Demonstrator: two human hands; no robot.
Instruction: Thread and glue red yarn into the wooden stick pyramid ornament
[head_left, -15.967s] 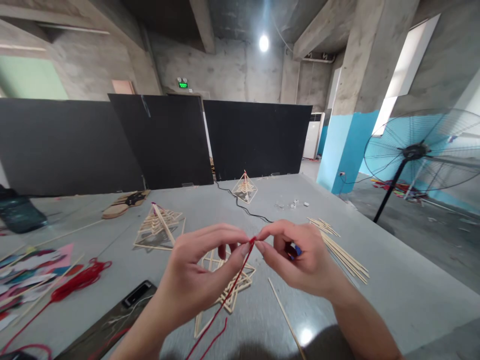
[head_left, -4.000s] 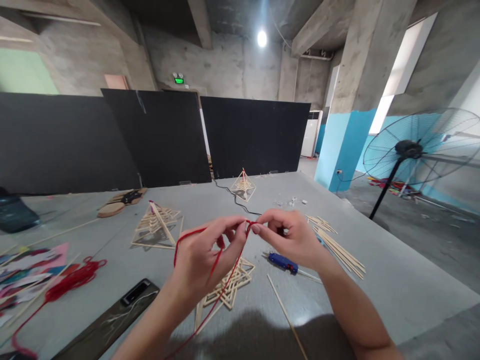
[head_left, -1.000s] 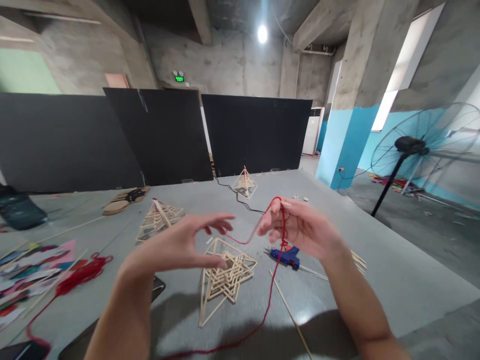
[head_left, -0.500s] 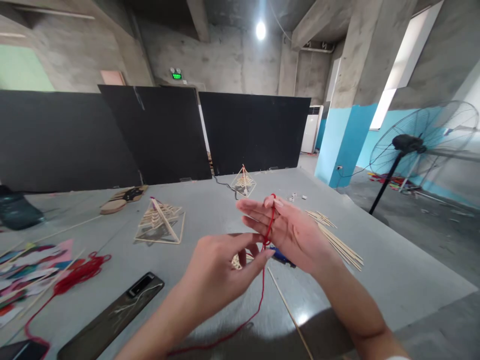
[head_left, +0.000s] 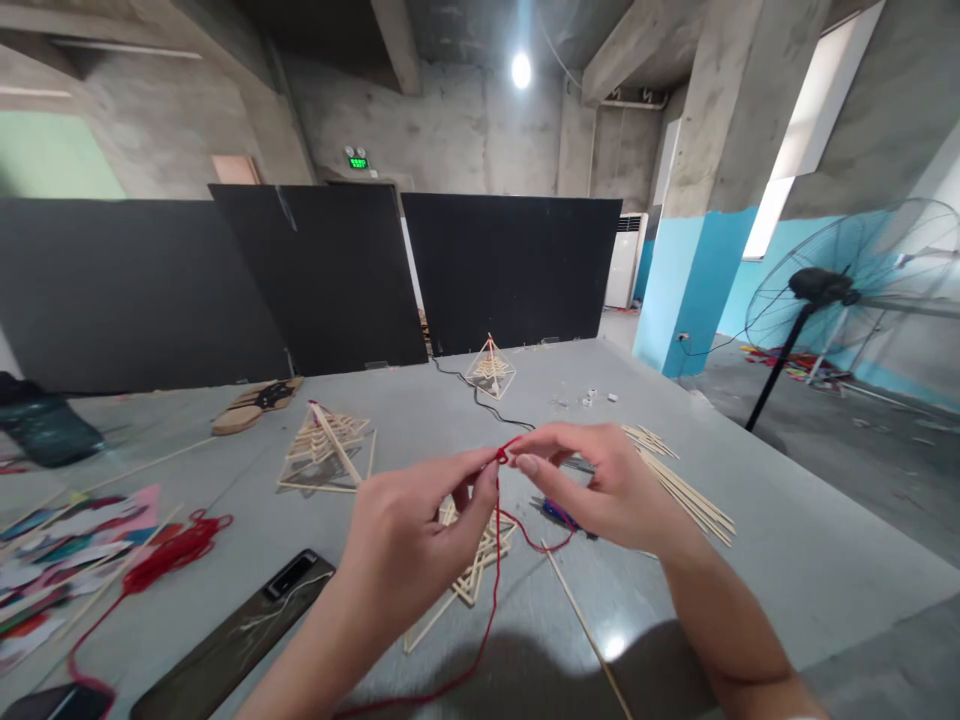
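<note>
My left hand (head_left: 409, 535) and my right hand (head_left: 600, 485) meet above the grey table (head_left: 787, 570), fingertips almost touching. Both pinch a red string (head_left: 495, 560) at one point; it hangs down from there and trails off toward the table's near edge, with a short loop toward the right. Under my hands lies a flat star-shaped frame of thin wooden sticks (head_left: 469, 570). A blue glue gun (head_left: 559, 515) lies on the table just below my right hand, partly hidden by it.
A stick pyramid (head_left: 326, 445) stands to the left, a smaller one (head_left: 490, 368) at the back. Loose sticks (head_left: 686, 495) lie right; one long stick (head_left: 581, 625) lies near. A red string bundle (head_left: 169, 550), coloured papers (head_left: 52, 550) and a dark board (head_left: 232, 635) sit left. A floor fan (head_left: 840, 300) stands right.
My right hand was open with the string looped over its fingers; now both hands have come together and pinch the string between their fingertips, lower over the star frame.
</note>
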